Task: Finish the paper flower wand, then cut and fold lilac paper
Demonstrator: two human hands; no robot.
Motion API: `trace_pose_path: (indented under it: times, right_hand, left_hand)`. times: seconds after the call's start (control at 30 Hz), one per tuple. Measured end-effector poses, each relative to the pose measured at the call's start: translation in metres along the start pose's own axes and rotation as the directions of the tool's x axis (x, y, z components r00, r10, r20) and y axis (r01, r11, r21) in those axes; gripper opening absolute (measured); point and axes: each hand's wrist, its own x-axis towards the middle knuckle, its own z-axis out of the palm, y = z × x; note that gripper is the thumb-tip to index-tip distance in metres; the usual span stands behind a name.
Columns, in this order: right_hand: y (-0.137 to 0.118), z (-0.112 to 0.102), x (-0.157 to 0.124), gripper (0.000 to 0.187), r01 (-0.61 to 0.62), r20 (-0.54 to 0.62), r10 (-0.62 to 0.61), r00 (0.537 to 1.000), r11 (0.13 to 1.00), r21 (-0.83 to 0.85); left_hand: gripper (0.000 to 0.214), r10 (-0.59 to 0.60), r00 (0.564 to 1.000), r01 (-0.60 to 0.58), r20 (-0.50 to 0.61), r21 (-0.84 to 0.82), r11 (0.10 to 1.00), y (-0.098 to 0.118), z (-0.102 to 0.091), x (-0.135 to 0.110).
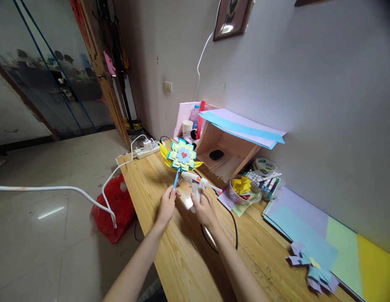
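Note:
My left hand (pixel 167 204) is closed around the blue stem of a paper flower (pixel 183 154), holding it upright above the table. Pale yellow and blue layers make up the bloom, with a red heart at its centre and yellow leaves spread to both sides. My right hand (pixel 205 209) grips a white hot glue gun (pixel 197 184) with an orange mark on its body. Its nozzle points left, close to the stem; whether it touches cannot be made out. A glue stick (pixel 215 188) juts from the gun's rear.
A bowl (pixel 244 193) of paper scraps stands right of the glue gun, beside markers (pixel 270 184) and tape rolls. Behind is a wooden box (pixel 226 156) topped with paper sheets. A power strip (pixel 147 150) lies at the far left edge. Another paper flower (pixel 314 264) rests at right.

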Motion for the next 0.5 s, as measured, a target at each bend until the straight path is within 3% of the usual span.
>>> trace_pose_path:
  times: [0.5]
  right_hand:
    - [0.0024,-0.0004,-0.0006,0.02,0.063,0.02,-0.062,0.998,0.995,-0.072]
  left_hand:
    - [0.026,0.017,0.999,-0.017,-0.037,-0.002,1.0,0.0054,-0.0046,0.0008]
